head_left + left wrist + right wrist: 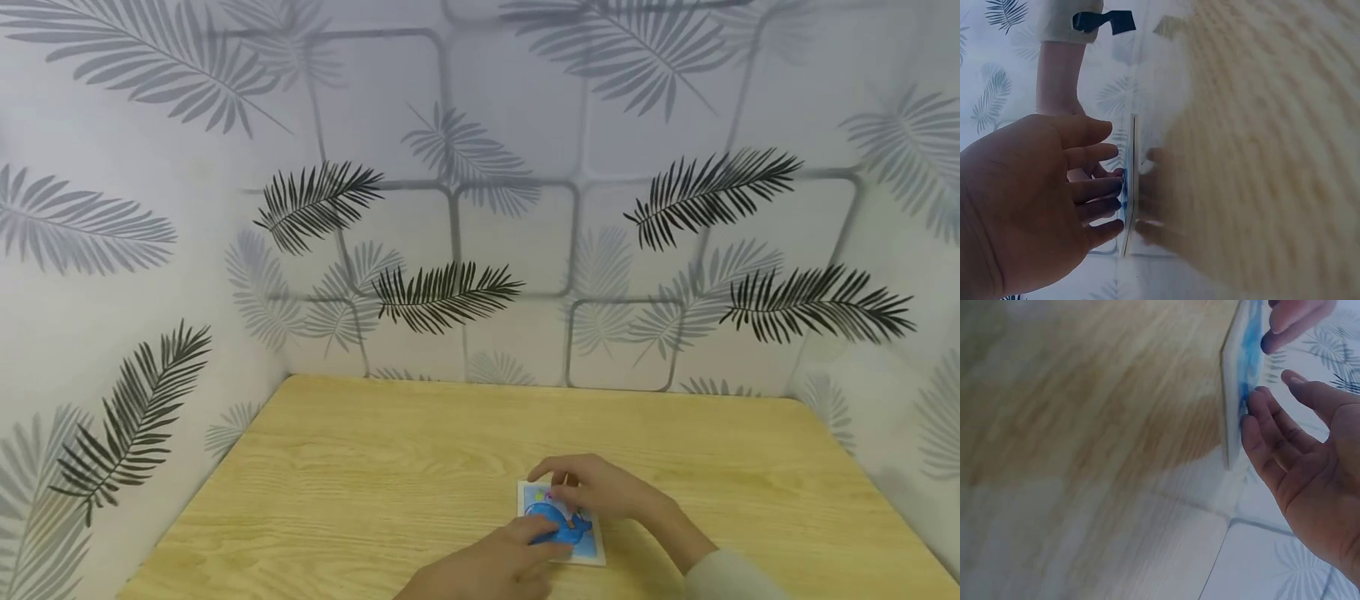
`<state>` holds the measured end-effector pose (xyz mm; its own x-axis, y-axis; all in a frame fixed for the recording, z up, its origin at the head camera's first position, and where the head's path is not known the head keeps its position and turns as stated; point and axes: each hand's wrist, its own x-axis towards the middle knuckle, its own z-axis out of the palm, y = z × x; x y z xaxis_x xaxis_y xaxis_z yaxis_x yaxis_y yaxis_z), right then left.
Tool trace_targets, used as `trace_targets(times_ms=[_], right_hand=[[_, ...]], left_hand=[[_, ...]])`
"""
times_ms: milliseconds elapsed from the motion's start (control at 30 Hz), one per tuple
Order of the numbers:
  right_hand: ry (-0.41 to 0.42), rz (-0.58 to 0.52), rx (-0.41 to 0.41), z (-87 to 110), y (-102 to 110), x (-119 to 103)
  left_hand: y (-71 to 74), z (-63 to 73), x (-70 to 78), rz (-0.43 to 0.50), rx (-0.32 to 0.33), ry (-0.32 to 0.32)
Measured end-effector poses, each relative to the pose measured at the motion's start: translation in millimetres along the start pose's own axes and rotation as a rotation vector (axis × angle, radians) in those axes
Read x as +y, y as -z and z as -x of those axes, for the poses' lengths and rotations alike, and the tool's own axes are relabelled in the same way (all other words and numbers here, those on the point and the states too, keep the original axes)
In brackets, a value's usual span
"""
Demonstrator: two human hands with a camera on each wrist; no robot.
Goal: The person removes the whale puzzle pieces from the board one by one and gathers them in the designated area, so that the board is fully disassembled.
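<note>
A small flat picture board [589,550] with a white border and a blue whale lies on the table. My left hand [498,560] comes in from the near left, its extended fingertips on the whale. In the left wrist view the left fingers [1092,187] reach the board's face [1132,187], which shows edge-on. From the right, my right hand [600,487] arches over the board's far right part, fingers loosely bent and touching the face. The right wrist view shows the right fingertips [1254,415] against the board's face, with the thumb [1310,394] apart from it.
The light wood-grain table [360,475] stretches around the board on all sides. Behind it and at both sides stands a pale wall covering [517,242] with dark and grey leaf prints. A dark strap [1104,22] shows at the right sleeve.
</note>
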<state>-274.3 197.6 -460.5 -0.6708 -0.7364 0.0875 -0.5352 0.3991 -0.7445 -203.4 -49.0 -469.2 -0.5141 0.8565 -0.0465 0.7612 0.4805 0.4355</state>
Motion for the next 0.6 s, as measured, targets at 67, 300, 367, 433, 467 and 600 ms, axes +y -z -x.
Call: trace_targets(times_ms=[67, 300, 367, 433, 467, 600], right_hand=[[-0.012, 0.031, -0.014, -5.4, -2, 2], [0.009, 0.221, -0.027, -16.6, -2, 10], [0.021, 0.248, -0.029, -17.5, -1, 11], [0.033, 0.277, -0.036, -17.8, 0, 11], [0.044, 0.297, -0.040, -18.0, 0, 10], [0.096, 0.387, -0.065, -19.0, 2, 8]], left_hand=[[-2.2, -2.4, -0.4, -0.046, 0.003, -0.028], [-0.4, -7.9, -0.5, -0.181, 0.017, -0.091], [2.9, -11.2, 1.3, -0.182, 0.004, -0.097], [4.1, -15.0, 1.4, -0.178, -0.029, -0.084], [5.1, -15.8, 2.1, -0.158, -0.050, -0.064], [6.2, -18.6, 1.8, -0.115, -0.095, -0.005]])
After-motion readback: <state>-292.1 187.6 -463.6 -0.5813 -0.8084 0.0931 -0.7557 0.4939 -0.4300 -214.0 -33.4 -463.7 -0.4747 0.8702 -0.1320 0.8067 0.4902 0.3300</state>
